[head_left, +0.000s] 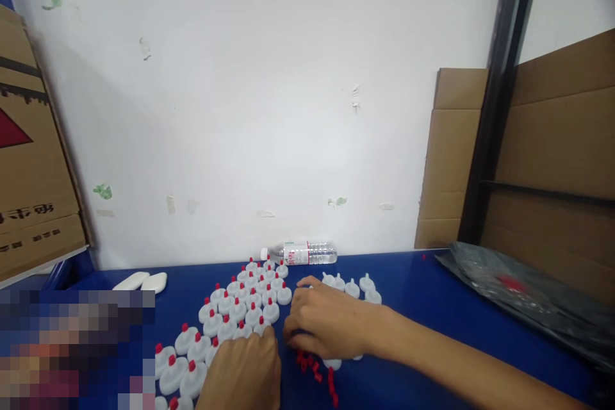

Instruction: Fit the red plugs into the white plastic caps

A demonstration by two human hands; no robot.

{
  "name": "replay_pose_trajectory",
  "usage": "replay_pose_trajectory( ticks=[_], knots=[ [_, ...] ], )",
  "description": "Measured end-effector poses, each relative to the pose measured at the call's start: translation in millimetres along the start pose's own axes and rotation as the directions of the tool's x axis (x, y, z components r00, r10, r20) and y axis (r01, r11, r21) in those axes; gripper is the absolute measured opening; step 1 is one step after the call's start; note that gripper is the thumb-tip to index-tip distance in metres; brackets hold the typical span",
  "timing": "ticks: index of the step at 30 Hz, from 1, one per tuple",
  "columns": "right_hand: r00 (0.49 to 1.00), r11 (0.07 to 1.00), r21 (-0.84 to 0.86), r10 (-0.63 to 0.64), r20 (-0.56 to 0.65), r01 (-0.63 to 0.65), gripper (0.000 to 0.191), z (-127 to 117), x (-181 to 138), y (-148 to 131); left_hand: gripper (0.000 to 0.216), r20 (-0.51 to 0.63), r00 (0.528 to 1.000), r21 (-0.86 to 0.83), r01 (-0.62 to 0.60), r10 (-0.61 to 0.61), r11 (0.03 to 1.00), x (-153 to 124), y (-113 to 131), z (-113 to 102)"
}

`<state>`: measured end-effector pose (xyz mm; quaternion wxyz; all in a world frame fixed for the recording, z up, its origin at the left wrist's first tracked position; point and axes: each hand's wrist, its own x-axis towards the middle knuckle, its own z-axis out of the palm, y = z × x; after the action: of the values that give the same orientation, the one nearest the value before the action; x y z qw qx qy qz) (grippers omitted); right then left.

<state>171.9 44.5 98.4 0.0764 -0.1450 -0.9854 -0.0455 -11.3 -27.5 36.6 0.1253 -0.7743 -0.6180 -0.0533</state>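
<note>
My left hand (244,368) is closed in a fist, knuckles up, against the near side of a group of white round lids with red-tipped spouts (237,309). Its fingertips are hidden from me. To its right, my right hand (327,320) is bent downward with curled fingers and thumb drawn in; what they hold, if anything, cannot be seen. Small red caps (316,368) lie loose on the table just below the right hand. White lids with bare spouts (352,288) stand behind and partly under that hand.
A clear plastic bottle (307,253) lies against the white wall at the blue table's (408,320) back. Two white rounded objects (154,282) are at left. Cardboard (41,141) stands at left, with more at right beside a dark post. A dark plastic bag (523,301) lies right. The lower left corner is pixelated.
</note>
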Motion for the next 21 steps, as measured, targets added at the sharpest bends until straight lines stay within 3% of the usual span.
replay_pose_trajectory(
  ticks=[8,12,21],
  knots=[
    [0.999,1.000,-0.021,0.001,0.039,0.000,0.011,-0.3,-1.0,2.6,0.036,0.115,0.993,0.084,-0.004,-0.006,0.996,2.6,4.7,-14.1],
    [0.999,1.000,0.002,0.020,0.048,-0.020,0.012,0.7,-1.6,3.5,0.037,0.113,0.993,0.113,0.002,-0.015,0.994,2.4,6.4,-20.2],
    [0.984,0.988,0.015,0.156,-0.084,-0.155,0.018,-15.3,-7.5,15.9,0.039,0.092,0.996,0.160,-0.002,-0.013,0.987,3.8,-0.6,-0.8]
  ],
)
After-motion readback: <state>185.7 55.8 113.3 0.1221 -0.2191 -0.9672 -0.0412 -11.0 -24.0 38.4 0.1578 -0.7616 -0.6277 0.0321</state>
